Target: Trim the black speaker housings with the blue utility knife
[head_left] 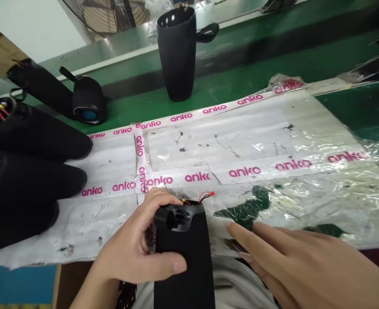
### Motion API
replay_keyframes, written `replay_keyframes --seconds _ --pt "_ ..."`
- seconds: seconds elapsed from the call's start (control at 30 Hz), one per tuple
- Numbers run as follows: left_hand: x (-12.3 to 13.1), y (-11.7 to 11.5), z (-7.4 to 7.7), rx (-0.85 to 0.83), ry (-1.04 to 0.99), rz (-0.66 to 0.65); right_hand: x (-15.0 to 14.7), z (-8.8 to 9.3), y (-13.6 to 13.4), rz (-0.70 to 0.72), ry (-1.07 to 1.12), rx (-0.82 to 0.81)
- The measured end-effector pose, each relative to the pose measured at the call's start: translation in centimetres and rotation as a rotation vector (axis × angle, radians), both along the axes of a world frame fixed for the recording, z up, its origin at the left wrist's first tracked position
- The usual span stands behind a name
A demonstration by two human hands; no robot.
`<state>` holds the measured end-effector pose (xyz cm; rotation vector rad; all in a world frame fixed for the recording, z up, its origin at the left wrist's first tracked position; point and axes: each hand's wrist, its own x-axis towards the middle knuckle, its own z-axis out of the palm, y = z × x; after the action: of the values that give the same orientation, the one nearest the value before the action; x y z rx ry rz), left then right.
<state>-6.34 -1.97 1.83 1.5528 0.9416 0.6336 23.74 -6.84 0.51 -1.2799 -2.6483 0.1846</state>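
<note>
My left hand (144,240) is wrapped round a black cylindrical speaker housing (184,266) near its top end, with the thumb across the front. The housing stands tilted over my lap at the table's edge. From its top opening come thin red and black wires with a small red connector (212,194). To the right of the housing, my right hand (298,257) has its fingers bent forward over the thumb. A small dark piece (236,245) shows between its fingertips and thumb, mostly hidden, and I cannot make out what it is.
Several black speaker housings (37,128) lie at the left, one showing red and yellow wires. Another housing (178,56) with a strap loop stands upright on the green surface (128,103). A worn white mat (221,141) edged with "anko" tape covers the front. A fan (105,17) is behind.
</note>
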Motion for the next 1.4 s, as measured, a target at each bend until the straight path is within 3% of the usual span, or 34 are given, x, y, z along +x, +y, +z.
replay_keyframes --seconds 0.1,0.23,0.43,0.73,1.13,1.4 --pt "0.6 -0.2 0.2 -0.007 -0.017 -0.020 -1.0 0.8 0.7 0.020 0.074 0.048" --pt "1.9 -0.1 0.3 -0.011 -0.047 -0.034 -1.4 2.0 1.9 0.086 0.010 0.101" --pt "3.5 0.5 0.2 0.013 -0.043 -0.047 -1.5 1.9 2.6 0.087 0.011 0.144" --pt "3.6 0.3 0.2 0.007 -0.003 -0.041 -1.1 3.7 3.4 0.168 -0.120 0.046" --pt "3.9 0.7 0.0 0.024 -0.013 -0.040 -1.4 3.7 3.5 0.185 -0.144 0.031" --pt "4.3 0.2 0.0 0.122 0.014 -0.014 -2.2 3.1 2.7 0.094 -0.157 0.091"
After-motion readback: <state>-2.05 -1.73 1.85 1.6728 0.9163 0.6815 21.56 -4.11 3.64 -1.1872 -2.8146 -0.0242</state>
